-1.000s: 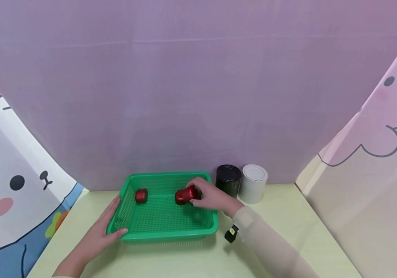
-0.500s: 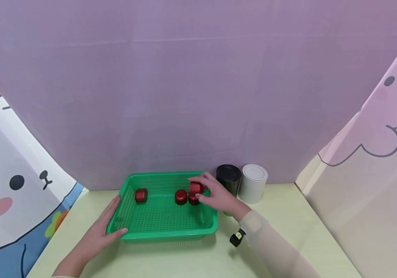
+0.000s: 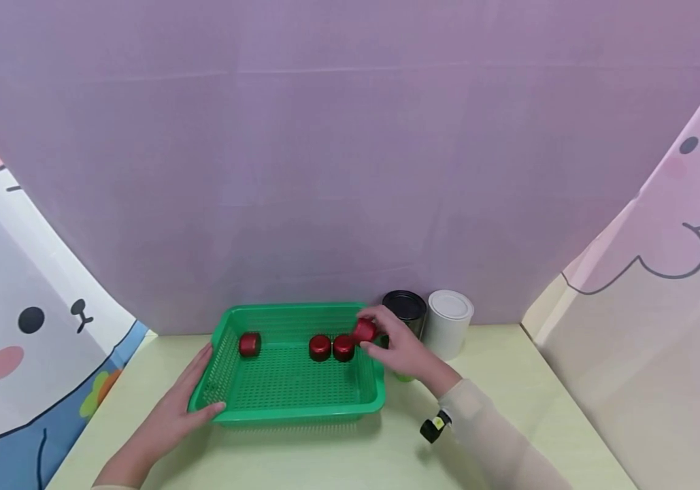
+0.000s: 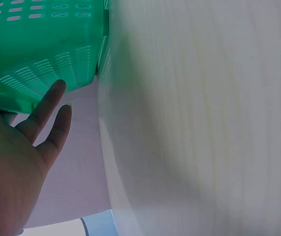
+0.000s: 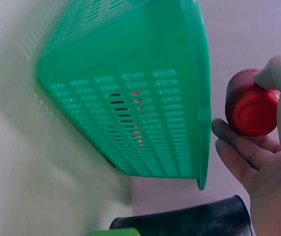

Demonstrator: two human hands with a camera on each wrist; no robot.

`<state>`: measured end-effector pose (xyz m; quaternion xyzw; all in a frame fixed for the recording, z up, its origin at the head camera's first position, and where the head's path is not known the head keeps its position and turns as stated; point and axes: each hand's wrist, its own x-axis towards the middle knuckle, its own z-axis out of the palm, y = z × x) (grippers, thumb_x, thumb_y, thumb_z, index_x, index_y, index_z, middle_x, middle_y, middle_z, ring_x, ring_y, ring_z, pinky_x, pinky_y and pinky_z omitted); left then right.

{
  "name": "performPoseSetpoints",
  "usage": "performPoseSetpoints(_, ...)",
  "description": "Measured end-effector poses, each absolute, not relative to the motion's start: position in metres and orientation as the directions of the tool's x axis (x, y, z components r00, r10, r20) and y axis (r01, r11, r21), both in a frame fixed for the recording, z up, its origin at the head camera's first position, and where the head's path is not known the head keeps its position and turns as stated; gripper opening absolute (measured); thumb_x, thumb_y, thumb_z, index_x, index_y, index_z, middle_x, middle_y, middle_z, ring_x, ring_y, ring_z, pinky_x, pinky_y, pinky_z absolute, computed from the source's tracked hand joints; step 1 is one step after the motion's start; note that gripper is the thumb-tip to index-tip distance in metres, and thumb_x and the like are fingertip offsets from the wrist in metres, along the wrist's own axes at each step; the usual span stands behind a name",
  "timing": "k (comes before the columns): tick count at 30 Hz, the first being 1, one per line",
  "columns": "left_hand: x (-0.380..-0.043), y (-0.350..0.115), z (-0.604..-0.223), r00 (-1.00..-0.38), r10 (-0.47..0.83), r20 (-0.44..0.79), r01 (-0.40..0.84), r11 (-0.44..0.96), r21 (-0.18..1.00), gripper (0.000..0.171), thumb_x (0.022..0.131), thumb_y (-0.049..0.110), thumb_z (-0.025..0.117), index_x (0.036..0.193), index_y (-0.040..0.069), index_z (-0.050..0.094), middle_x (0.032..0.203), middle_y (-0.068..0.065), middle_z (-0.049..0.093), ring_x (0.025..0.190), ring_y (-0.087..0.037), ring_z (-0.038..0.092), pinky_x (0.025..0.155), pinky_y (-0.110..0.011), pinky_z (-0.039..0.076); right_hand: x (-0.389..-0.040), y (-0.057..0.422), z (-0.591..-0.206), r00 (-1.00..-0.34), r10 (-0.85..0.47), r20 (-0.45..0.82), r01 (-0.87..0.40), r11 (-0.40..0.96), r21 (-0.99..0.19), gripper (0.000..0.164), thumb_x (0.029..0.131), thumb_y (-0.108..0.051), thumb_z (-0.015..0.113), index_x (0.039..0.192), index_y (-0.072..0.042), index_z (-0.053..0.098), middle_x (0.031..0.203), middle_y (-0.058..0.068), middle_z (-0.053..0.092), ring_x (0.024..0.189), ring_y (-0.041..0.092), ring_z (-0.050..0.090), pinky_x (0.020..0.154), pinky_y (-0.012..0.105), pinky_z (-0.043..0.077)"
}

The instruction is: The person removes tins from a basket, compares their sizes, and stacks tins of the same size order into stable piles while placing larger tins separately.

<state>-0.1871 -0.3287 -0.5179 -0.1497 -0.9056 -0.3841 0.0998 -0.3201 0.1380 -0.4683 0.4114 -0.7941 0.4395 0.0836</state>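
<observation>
My right hand point(image 3: 407, 350) pinches a small red metallic tin point(image 3: 364, 331) over the right rim of a green plastic basket point(image 3: 294, 412). In the right wrist view this tin point(image 5: 253, 108) sits between thumb and fingers, its round recessed end showing, above the basket's rim. Two similar red tins point(image 3: 320, 348) stand side by side in the basket's right half. Another red tin point(image 3: 250, 344) lies on its side at the left. My left hand point(image 3: 172, 415) rests along the basket's left side, its fingers extended and thumb on the rim.
Behind my right hand stand a black lidded can point(image 3: 404, 304) and a white lidded can point(image 3: 450, 320). Something bright green point(image 5: 113, 232) shows beside the black can, mostly hidden. A purple cloth wall point(image 3: 350, 170) closes the back of the pale table point(image 3: 509, 381).
My right hand has lifted the red tin up and moved it right, from the basket's inside to its right rim. Two tins beneath are uncovered. The left hand stays in place.
</observation>
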Motion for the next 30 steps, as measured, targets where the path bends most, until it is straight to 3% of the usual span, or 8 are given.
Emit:
performPoseSetpoints(3, -0.186, -0.329, -0.518, -0.934, 0.192, 0.301, 0.35, 0.66, 0.665, 0.105, 0.099, 0.025, 0.084, 0.179, 0.014, 0.017, 0.184, -0.016, 0.013, 0.168, -0.035, 0.013, 0.11, -0.086, 0.031, -0.32, 0.144, -0.472, -0.652, -0.555, 0.516, -0.724, 0.253, -0.642, 0.047, 0.102, -0.006, 0.078, 0.145, -0.007, 0.059, 0.129, 0.004, 0.067, 0.106, 0.02, 0.069, 0.094, 0.052, 0.061)
performPoseSetpoints(9, -0.186, -0.33, -0.519, -0.931, 0.195, 0.309, 0.358, 0.658, 0.662, 0.104, 0.1, 0.025, 0.083, 0.179, 0.015, 0.016, 0.185, -0.015, 0.013, 0.167, -0.012, 0.009, 0.11, -0.086, 0.03, -0.314, 0.158, -0.475, -0.71, -0.485, 0.51, -0.675, 0.261, -0.69, 0.044, 0.099, -0.007, 0.084, 0.136, -0.008, 0.06, 0.124, 0.007, 0.073, 0.1, 0.023, 0.074, 0.093, 0.055, 0.061)
performPoseSetpoints(20, -0.188, -0.331, -0.521, -0.926, 0.194, 0.324, 0.367, 0.66, 0.656, 0.103, 0.1, 0.024, 0.082, 0.179, 0.018, 0.016, 0.186, -0.005, 0.011, 0.167, -0.01, 0.008, 0.115, -0.082, 0.027, -0.303, 0.185, -0.489, -0.811, -0.363, 0.459, -0.574, 0.341, -0.745, 0.051, 0.095, -0.005, 0.088, 0.133, -0.007, 0.053, 0.121, 0.01, 0.072, 0.105, 0.027, 0.072, 0.094, 0.06, 0.059)
performPoseSetpoints(22, -0.187, -0.332, -0.521, -0.928, 0.191, 0.321, 0.363, 0.658, 0.659, 0.103, 0.1, 0.024, 0.082, 0.179, 0.018, 0.016, 0.186, -0.006, 0.011, 0.168, -0.013, 0.008, 0.115, -0.082, 0.027, -0.302, 0.189, -0.493, -0.811, -0.341, 0.475, -0.58, 0.362, -0.73, 0.053, 0.094, -0.003, 0.088, 0.133, -0.006, 0.052, 0.121, 0.01, 0.07, 0.105, 0.027, 0.07, 0.094, 0.059, 0.059)
performPoseSetpoints(27, -0.188, -0.332, -0.521, -0.932, 0.191, 0.307, 0.353, 0.663, 0.66, 0.105, 0.1, 0.025, 0.082, 0.18, 0.018, 0.015, 0.186, -0.007, 0.01, 0.167, -0.045, 0.014, 0.112, -0.086, 0.029, -0.3, 0.198, -0.502, -0.813, -0.293, 0.502, -0.581, 0.437, -0.686, 0.053, 0.092, -0.001, 0.09, 0.13, -0.005, 0.053, 0.118, 0.008, 0.07, 0.103, 0.025, 0.068, 0.093, 0.05, 0.061)
performPoseSetpoints(30, -0.189, -0.331, -0.52, -0.935, 0.193, 0.296, 0.347, 0.665, 0.662, 0.106, 0.1, 0.026, 0.083, 0.18, 0.019, 0.014, 0.186, -0.006, 0.009, 0.164, -0.055, 0.016, 0.11, -0.088, 0.031, -0.298, 0.202, -0.508, -0.824, -0.27, 0.498, -0.564, 0.464, -0.683, 0.052, 0.09, -0.003, 0.091, 0.125, -0.005, 0.053, 0.114, 0.008, 0.07, 0.102, 0.025, 0.067, 0.092, 0.053, 0.06)
